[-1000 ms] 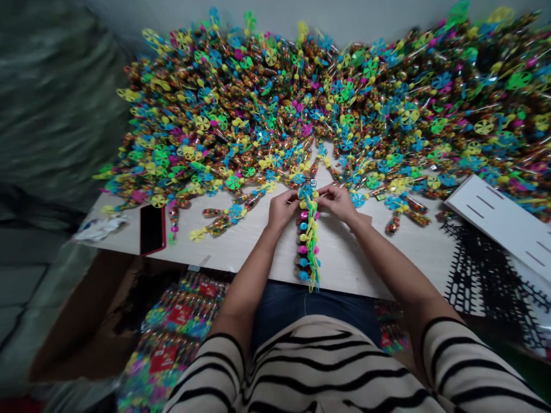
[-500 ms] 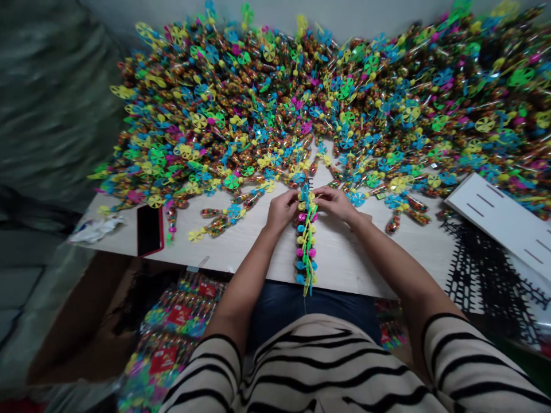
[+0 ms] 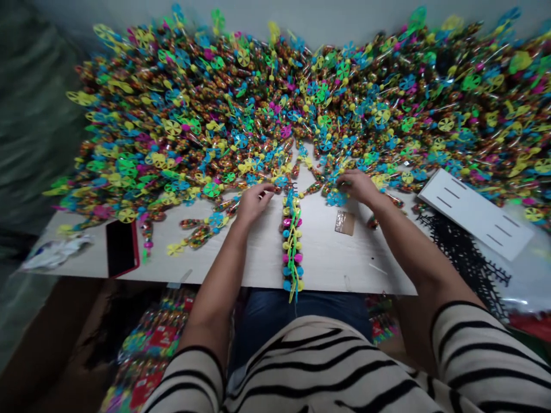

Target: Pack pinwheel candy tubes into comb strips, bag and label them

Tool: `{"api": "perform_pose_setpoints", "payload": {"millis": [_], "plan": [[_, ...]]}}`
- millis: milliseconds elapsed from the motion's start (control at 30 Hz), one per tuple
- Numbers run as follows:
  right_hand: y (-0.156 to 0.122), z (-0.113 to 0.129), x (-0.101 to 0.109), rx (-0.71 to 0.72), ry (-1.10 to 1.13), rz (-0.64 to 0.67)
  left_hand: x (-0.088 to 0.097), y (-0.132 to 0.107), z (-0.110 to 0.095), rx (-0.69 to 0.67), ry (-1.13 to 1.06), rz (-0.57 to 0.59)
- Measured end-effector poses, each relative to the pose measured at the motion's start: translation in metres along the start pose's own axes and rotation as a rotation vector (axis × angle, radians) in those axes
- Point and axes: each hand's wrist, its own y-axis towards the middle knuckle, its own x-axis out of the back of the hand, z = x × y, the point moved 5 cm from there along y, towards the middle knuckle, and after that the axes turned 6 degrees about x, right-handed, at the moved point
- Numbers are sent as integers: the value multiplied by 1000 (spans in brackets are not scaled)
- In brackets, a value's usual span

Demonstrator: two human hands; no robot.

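A row of small candy-filled tube toys with blue, yellow, pink and green tops stands lined up along the table's middle, toward my body. At its far end a black toothed strip sticks out. My left hand is just left of that end, thumb and fingertips closed together by a tube at the pile's edge; what they pinch is hidden. To the right, my right hand reaches palm down to the pile's edge, fingers bent but apart, over a blue fan-topped toy.
A huge pile of fan-topped candy tubes covers the back of the table. A phone lies left, a brown card piece right of the row. A white slotted board and black strips lie right. Packed toys are below.
Both hands have left the row's far end and moved apart, left hand to the left, right hand to the right at the pile. The view has shifted, and the brown card shows fully.
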Motion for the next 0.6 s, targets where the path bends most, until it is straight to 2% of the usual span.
{"api": "perform_pose_setpoints", "payload": {"millis": [133,267,333,400,467,533,600], "plan": [[-6,-8,13,-24,-127,-22,-11,18,-12,-32,-16,86],[-29,-9,3,99,-248,278,-15,41,-16,-39,-6,85],[-36,-7,0,122,-286,318,-22,51,-22,-56,-6,130],[-39,-8,6,77,-264,228,-30,59,-32,-86,-9,199],[-38,-10,15,12,-168,86,-36,65,-41,-106,-24,252],[-34,-11,20,-36,-99,-20,-36,69,-46,-100,-49,255],[-26,-6,14,-51,-131,-29,-33,71,-45,-74,-73,208]]}}
